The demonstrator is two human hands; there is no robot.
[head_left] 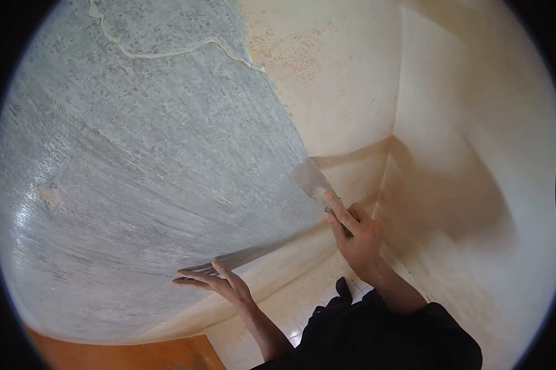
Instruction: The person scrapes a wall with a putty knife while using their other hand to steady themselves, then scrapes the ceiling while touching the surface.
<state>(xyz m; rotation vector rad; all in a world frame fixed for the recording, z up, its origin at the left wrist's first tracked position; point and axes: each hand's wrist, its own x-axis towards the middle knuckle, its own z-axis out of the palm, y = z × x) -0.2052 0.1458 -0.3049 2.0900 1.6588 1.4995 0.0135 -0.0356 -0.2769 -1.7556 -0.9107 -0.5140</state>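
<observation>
In my right hand (358,237) is a putty knife (310,179), its handle wrapped by my fingers and one finger stretched along it toward the blade. The flat metal blade lies against the wall at the right edge of a grey, streaky coating (167,142). Lower down and to the left, my left hand (225,286) is open, fingers stretched out and fingertips at the lower part of the grey surface. Whitish dust marks the fingers of both hands.
Right of the grey area is a cream wall (346,80) with reddish specks, meeting another wall (463,105) at a corner. A raised ridge (161,54) crosses the coating's top. Below are pale floor tiles (302,302) and an orange-brown surface (118,354).
</observation>
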